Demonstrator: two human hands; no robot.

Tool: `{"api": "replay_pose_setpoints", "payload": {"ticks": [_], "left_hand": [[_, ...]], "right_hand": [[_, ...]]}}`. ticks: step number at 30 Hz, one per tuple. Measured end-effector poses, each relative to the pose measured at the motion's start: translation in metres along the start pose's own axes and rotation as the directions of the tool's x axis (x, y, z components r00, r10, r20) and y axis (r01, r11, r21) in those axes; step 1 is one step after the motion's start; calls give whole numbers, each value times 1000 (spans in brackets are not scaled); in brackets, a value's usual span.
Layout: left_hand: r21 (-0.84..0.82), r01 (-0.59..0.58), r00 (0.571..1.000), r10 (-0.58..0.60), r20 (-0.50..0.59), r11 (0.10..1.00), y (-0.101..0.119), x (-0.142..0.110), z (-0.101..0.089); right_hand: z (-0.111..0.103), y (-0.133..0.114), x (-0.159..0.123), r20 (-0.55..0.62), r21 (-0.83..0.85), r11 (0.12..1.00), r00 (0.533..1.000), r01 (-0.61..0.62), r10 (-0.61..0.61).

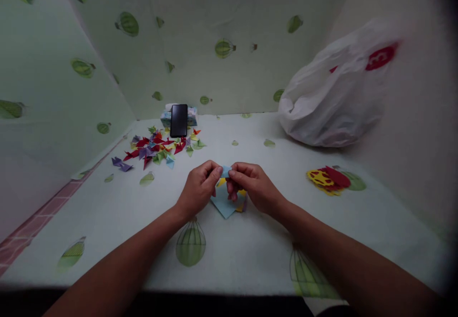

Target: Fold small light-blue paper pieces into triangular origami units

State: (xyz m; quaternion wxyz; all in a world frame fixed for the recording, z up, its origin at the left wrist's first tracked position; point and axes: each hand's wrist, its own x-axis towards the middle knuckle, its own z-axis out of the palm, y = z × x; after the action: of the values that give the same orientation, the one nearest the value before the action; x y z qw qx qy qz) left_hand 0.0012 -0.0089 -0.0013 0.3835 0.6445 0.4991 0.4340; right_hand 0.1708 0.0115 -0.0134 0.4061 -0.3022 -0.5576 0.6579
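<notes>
Between my two hands is a small folded piece of light blue paper (225, 171). My left hand (201, 183) pinches its left edge between thumb and fingers. On the other edge, my right hand (253, 183) grips it the same way, with its lower fingers curled underneath. Directly below lie square paper sheets (226, 206), a light blue one on top and yellow and purple ones peeking out from under it. The hands cover part of these sheets. Fine folds in the held paper are too small to make out.
At the back left, several colourful folded paper cranes (150, 150) lie heaped before a phone (179, 120) leaning on a tissue box (192, 116). Red and yellow paper cut-outs (327, 179) lie to the right. Behind them stands a bulky white plastic bag (332, 97).
</notes>
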Motion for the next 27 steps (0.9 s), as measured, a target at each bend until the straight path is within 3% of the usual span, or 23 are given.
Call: {"api": "replay_pose_setpoints", "payload": {"ticks": [5, 15, 22, 27], "left_hand": [[20, -10, 1000, 10, 19, 1000, 0, 0, -1], [-36, 16, 997, -13, 78, 999, 4, 1, 2], [51, -41, 993, 35, 114, 998, 5, 0, -2], [39, -40, 989, 34, 144, 998, 6, 1, -4]], "right_hand": [[0, 0, 0, 4, -3, 1000, 1000, 2, -2], [-2, -2, 1, -134, -123, 991, 989, 51, -68], [-1, -7, -2, -94, -245, 962, 985, 117, -143], [0, -7, -3, -96, -293, 952, 988, 87, -120]]}}
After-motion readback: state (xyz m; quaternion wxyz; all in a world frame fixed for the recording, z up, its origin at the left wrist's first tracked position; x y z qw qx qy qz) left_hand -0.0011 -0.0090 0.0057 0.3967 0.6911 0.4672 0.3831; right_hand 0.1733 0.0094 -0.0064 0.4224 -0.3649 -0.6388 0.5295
